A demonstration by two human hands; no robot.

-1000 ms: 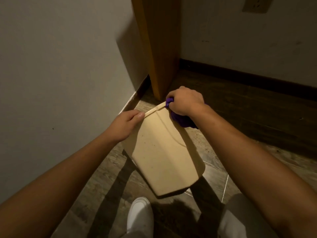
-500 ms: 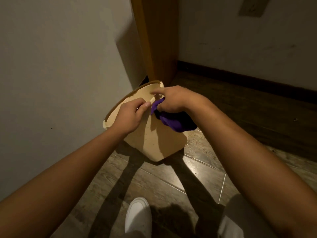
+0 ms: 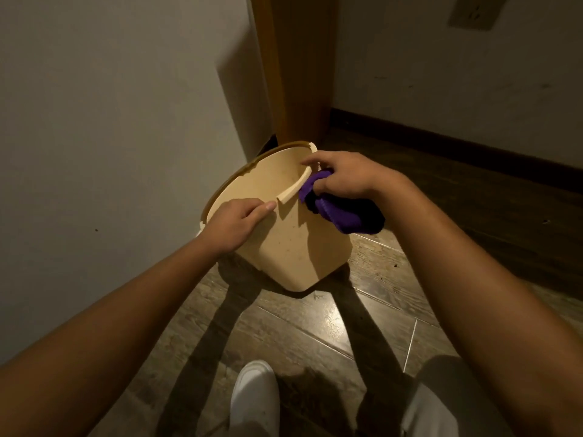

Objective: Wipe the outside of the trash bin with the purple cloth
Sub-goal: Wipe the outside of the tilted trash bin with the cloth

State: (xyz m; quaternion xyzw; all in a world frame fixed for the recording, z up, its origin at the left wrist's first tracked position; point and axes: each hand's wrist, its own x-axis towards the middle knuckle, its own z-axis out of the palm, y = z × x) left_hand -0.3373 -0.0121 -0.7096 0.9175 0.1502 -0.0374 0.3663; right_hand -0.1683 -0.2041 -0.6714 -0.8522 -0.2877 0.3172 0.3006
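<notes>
A cream plastic trash bin (image 3: 293,247) stands tilted on the floor, its open mouth turned toward the left wall and away from me, with a broken rim strip curving across its side. My left hand (image 3: 236,225) grips the bin at its near upper edge. My right hand (image 3: 344,178) holds the bunched purple cloth (image 3: 344,209) against the bin's upper right side, next to the rim strip. Part of the cloth hangs below my wrist.
A grey wall (image 3: 110,137) runs close on the left. A wooden door frame (image 3: 296,74) stands just behind the bin. Dark baseboard (image 3: 457,152) lines the far wall. My white shoe (image 3: 254,395) and light trouser knee (image 3: 448,402) are on the wood-look floor below.
The bin has been tipped from lying flat with its base toward me to a more upright tilt, its rim now showing. Both hands shifted slightly with it; the cloth stays at the rim.
</notes>
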